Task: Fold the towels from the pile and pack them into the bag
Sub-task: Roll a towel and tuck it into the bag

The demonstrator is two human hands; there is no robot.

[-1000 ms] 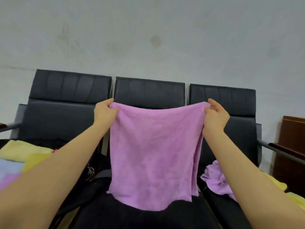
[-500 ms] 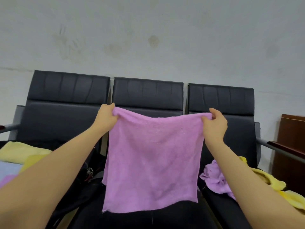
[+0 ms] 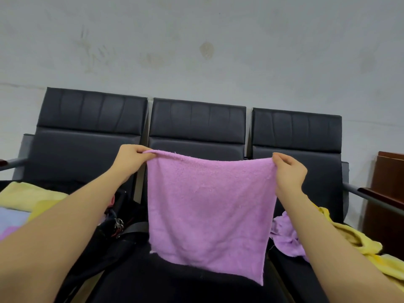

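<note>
Left hand [image 3: 131, 157]: pinches one top corner of the purple towel [image 3: 209, 211].
Right hand [image 3: 288, 171]: pinches the other corner.
Towel: hangs flat between the hands, spread for folding.
Pile [image 3: 290, 239]: below the right hand.

A row of three black padded seats [image 3: 197, 127] stands against the wall, the middle seat taken as the landmark. On the seat to its left lie a pale yellow towel [image 3: 26, 193], a light blue one [image 3: 11, 219] nearer the camera, and a black bag [image 3: 113, 232] spilling toward the middle seat. On the seat to its right lie a crumpled purple towel [image 3: 284, 237] and a yellow towel [image 3: 358, 241] beside it.
</note>
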